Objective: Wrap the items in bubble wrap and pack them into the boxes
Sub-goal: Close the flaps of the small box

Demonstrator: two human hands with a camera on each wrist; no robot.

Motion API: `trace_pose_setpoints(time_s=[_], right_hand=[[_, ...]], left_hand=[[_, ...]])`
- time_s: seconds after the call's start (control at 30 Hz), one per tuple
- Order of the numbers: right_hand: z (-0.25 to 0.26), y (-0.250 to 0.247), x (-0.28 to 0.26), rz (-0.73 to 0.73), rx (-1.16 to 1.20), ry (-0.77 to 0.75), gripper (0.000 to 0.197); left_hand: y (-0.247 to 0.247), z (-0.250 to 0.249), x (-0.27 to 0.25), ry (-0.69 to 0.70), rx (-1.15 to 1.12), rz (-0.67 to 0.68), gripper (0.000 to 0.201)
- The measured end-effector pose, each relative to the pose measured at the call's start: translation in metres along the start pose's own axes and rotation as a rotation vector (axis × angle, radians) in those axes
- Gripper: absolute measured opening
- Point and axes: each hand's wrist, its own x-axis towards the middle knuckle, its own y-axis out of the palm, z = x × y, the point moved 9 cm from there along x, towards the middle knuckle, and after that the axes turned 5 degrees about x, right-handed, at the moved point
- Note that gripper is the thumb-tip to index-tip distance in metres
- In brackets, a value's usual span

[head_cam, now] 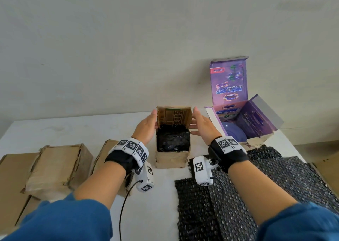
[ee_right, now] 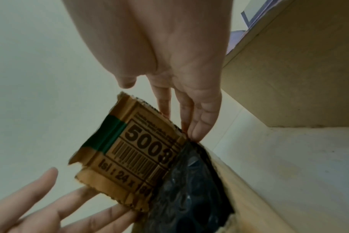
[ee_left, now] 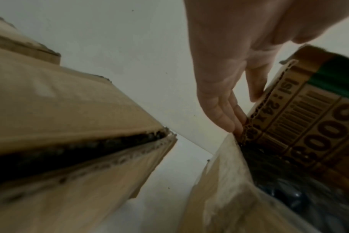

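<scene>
A small open cardboard box (head_cam: 171, 159) stands at the table's middle. Inside it lies an item wrapped in black bubble wrap (head_cam: 173, 139), filling the opening. The box's back flap (head_cam: 174, 117), printed with a barcode and "5003", stands upright. My left hand (head_cam: 146, 126) is at the flap's left edge and my right hand (head_cam: 200, 123) at its right edge. The left wrist view shows straight fingers (ee_left: 227, 116) touching the flap (ee_left: 309, 118). In the right wrist view straight fingers (ee_right: 191, 119) touch the flap (ee_right: 133, 154) above the wrapped item (ee_right: 189, 189).
An open purple printed box (head_cam: 256, 119) stands at the back right with a bluish round item (head_cam: 233, 132) inside. Black bubble wrap sheets (head_cam: 256, 185) lie at the front right. Closed cardboard boxes (head_cam: 58, 167) sit on the left of the white table (head_cam: 161, 195).
</scene>
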Motion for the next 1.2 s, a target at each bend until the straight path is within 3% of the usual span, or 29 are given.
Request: trace_pose_setpoints(time_s=[0.2, 0.33, 0.47, 0.53, 0.6, 0.8, 1.03, 1.2], right_hand=[[-0.003, -0.004, -0.001, 0.035, -0.216, -0.039, 0.058], [-0.008, -0.006, -0.007, 0.064, -0.275, -0.030, 0.058], [-0.008, 0.004, -0.018, 0.151, -0.497, -0.158, 0.046], [-0.013, 0.005, -0.022, 0.158, -0.625, -0.187, 0.051], [-0.016, 0.006, -0.025, 0.149, -0.708, -0.231, 0.055], [-0.018, 0.011, -0.038, 0.077, -0.724, -0.313, 0.043], [-0.020, 0.019, -0.047, 0.078, -0.776, -0.328, 0.032], [-0.022, 0.020, -0.050, 0.070, -0.788, -0.332, 0.020]], left_hand=[[-0.002, 0.006, -0.005, -0.031, 0.041, -0.032, 0.071], [0.000, 0.007, -0.009, 0.018, 0.103, -0.001, 0.059], [0.007, 0.002, -0.019, 0.100, 0.229, 0.038, 0.056], [0.013, -0.006, -0.027, 0.178, 0.299, 0.052, 0.055], [0.014, -0.001, -0.030, 0.170, 0.405, 0.016, 0.043], [0.013, 0.000, -0.042, 0.266, 0.502, -0.083, 0.036], [0.018, 0.005, -0.048, 0.289, 0.536, -0.082, 0.031], [0.021, 0.002, -0.054, 0.385, 0.532, -0.108, 0.019]])
